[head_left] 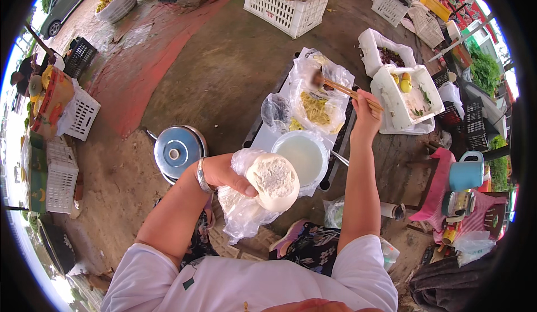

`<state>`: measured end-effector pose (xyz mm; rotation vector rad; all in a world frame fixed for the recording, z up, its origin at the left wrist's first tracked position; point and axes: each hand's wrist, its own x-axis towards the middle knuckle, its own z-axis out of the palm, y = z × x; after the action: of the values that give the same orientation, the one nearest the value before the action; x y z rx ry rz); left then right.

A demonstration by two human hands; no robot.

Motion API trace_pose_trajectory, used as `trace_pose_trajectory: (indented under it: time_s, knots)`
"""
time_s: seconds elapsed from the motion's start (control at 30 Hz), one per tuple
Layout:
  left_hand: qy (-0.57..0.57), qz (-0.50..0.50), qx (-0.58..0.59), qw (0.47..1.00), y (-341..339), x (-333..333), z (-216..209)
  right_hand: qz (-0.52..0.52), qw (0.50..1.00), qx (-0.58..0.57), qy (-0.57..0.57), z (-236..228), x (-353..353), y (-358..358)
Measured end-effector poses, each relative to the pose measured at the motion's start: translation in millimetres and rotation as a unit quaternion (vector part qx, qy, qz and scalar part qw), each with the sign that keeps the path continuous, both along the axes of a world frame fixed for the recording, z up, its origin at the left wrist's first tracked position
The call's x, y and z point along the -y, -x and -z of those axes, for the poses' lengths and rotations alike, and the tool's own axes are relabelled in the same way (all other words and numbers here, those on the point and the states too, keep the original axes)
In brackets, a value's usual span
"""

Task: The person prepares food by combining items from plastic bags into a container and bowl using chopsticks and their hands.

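Note:
My left hand [222, 173] grips a round white steamed bun [274, 182] with a rough, bitten-looking top. A clear plastic bag [241, 218] is bunched around the bun's lower side. In my right hand [366, 110] is a pair of wooden chopsticks [351, 93]. Their far tips hold or touch a blurred dark brown piece of food [318, 79]. Below them, yellow shredded food [316, 109] lies in a clear plastic bag [339, 77] on a low table [262, 140]. Nearer me, a white bowl [326, 164] contains cloudy whitish liquid, with a metal handle beside it.
A lidded metal pot [178, 147] stands on the ground to the left. White foam boxes [391, 119] with fruit sit at the right. Beyond is a white plastic crate [285, 11]. A pink-covered chair [439, 180] carries a blue container [467, 173] and jars.

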<state>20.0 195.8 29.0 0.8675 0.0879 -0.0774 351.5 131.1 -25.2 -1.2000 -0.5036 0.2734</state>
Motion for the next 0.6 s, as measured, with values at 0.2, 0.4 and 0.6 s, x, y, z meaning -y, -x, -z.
trace_pose_trajectory:
  time_s: [0.2,0.4,0.6]
  knots:
    - [0.008,-0.02,0.006,1.0,-0.6,0.2,-1.2,0.045,0.999,0.024,-0.005,34.2,-5.5,-31.1]
    - [0.012,0.002,0.009,1.0,-2.8,1.0,3.3,0.157,0.983,-0.094,-0.034,34.5,26.6,-68.9]
    - [0.019,0.011,-0.022,1.0,-5.9,3.0,-2.2,0.213,0.92,-0.303,-0.126,81.8,47.2,-90.7]
